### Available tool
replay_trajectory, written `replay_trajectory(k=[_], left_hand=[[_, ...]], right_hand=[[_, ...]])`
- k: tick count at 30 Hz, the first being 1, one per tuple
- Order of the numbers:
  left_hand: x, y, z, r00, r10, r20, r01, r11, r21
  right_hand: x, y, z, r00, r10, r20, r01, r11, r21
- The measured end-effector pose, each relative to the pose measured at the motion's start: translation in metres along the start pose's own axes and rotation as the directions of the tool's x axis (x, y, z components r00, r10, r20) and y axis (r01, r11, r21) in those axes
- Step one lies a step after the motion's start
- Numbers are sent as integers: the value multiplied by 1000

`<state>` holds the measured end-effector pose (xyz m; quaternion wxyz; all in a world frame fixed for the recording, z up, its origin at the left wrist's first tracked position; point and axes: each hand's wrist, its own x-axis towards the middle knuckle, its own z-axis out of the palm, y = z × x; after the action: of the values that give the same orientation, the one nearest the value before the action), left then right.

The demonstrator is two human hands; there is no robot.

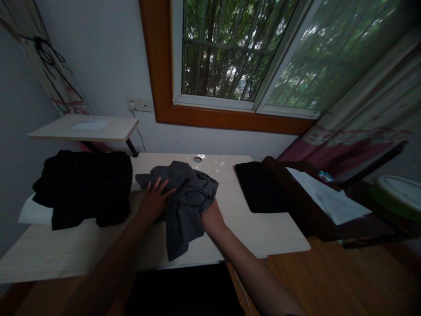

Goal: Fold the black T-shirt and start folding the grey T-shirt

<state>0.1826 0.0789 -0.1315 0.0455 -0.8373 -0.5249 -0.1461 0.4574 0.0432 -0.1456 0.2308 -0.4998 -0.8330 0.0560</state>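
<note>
A crumpled grey garment point(184, 206) lies in the middle of a pale wooden desk point(256, 228). My left hand point(154, 199) rests flat on the garment's left part, fingers spread. At the garment's right edge, my right hand point(212, 217) is closed on a fold of the cloth. One end of the garment hangs toward the desk's near edge.
A pile of black clothes point(85, 186) sits on the desk's left over something white. A dark flat pad point(259, 186) lies at the right. Beyond it stands a dark wooden piece with papers point(329, 197). A small shelf point(85, 127) sticks out at the back left under a window.
</note>
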Motion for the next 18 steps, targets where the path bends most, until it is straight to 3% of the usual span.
replay_trajectory(k=[4, 7, 10, 12, 14, 15, 18], left_hand=[[-6, -20, -3, 992, -100, -81, 97, 994, -42], [-17, -25, -9, 976, -162, -145, 140, 979, -148], [-33, -17, -17, 969, -216, -115, 181, 948, -260], [-44, -7, -18, 967, -251, -40, 226, 923, -312], [-53, 3, -15, 958, -284, 26, 277, 905, -323], [-56, 7, -12, 953, -300, 47, 299, 901, -315], [-57, 17, 0, 942, -322, 92, 335, 899, -281]], right_hand=[[9, -8, -7, 1000, 3, 13, -3, 1000, 25], [14, 4, -18, 989, 149, -17, -147, 985, 87], [18, 22, -32, 943, 285, -171, -236, 937, 258], [20, 32, -43, 897, 322, -302, -189, 898, 398], [24, 38, -53, 888, 278, -366, -82, 879, 470], [26, 39, -57, 906, 221, -360, -26, 880, 475], [34, 39, -64, 978, 11, -208, 85, 892, 445]])
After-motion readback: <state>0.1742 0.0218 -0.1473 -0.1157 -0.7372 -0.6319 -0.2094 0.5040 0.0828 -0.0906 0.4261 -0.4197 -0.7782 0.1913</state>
